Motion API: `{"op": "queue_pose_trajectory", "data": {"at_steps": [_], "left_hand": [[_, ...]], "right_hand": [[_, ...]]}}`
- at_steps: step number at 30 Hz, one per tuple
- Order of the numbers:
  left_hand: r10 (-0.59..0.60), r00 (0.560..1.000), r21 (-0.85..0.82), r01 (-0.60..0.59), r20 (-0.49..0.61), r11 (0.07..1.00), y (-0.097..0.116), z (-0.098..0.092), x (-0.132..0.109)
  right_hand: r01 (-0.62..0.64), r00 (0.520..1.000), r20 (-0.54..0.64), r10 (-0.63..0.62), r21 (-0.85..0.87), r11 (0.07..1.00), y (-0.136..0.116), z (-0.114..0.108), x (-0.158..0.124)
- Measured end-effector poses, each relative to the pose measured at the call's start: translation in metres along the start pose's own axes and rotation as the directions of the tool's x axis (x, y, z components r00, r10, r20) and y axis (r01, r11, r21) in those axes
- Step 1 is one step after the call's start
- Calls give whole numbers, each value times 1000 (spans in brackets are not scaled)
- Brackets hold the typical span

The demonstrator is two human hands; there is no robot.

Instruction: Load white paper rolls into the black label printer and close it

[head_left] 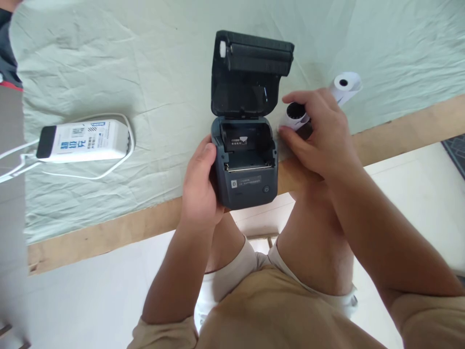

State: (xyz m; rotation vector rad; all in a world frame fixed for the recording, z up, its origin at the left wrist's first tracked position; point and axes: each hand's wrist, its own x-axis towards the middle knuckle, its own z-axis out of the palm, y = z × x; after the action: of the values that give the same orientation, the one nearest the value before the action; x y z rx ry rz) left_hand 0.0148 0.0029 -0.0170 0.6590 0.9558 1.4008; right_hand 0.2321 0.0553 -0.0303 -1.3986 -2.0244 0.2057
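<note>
Clamping paper roll (291,123) in right fingers (296,143), two o'clock from open thermal printer (247,175); gripping printer's nine-o'clock side with left fingers (204,157).

Dark grey printer (247,182) here's got its lid (240,92) flipped open, white paper roll (291,124) just right of it, dark core (296,110) up.

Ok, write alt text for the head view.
The left hand holds an open dark printer at a draped table; the right hand grips a white roll beside it. A second roll sits beyond that hand; a cabled white device lies left.
</note>
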Motion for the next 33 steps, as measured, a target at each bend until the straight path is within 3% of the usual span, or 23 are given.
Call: {"op": "queue_pose_trajectory", "data": {"at_steps": [6, 10, 15, 19, 23, 25, 27, 28, 33], "left_hand": [[-8, 1000, -12, 8, 9, 1000, 1, 1, -1], [-8, 1000, -36, 9, 17, 999, 1, 1, 0], [-2, 998, -22, 4, 63, 1000, 1, 0, -1], [-3, 997, 80, -3, 72, 997, 2, -2, -3], [0, 999, 159, -7, 46, 987, 3, -2, -5], [8, 999, 158, -15, 48, 987, 3, -2, -5], [28, 999, 153, -34, 47, 988, 3, -1, -5], [35, 998, 152, -41, 44, 987, 4, 0, -5], [13, 998, 153, -22, 55, 988, 5, 1, -5]], "right_hand": [[-13, 998, 69, 10, 42, 999, 0, -1, -2], [80, 997, 22, -80, 13, 997, -2, -1, 0], [27, 999, -25, -25, 67, 997, 4, 2, -2], [47, 986, -165, -4, 257, 965, 14, 6, -6], [179, 931, -359, -63, 300, 937, -14, -2, -5], [224, 943, -313, -116, 335, 915, -39, -9, -2], [187, 978, -139, -154, 269, 945, -59, -14, 1], [181, 981, -106, -162, 207, 961, -64, -14, 3], [221, 974, 10, -225, 152, 963, -58, -5, 12]]}}
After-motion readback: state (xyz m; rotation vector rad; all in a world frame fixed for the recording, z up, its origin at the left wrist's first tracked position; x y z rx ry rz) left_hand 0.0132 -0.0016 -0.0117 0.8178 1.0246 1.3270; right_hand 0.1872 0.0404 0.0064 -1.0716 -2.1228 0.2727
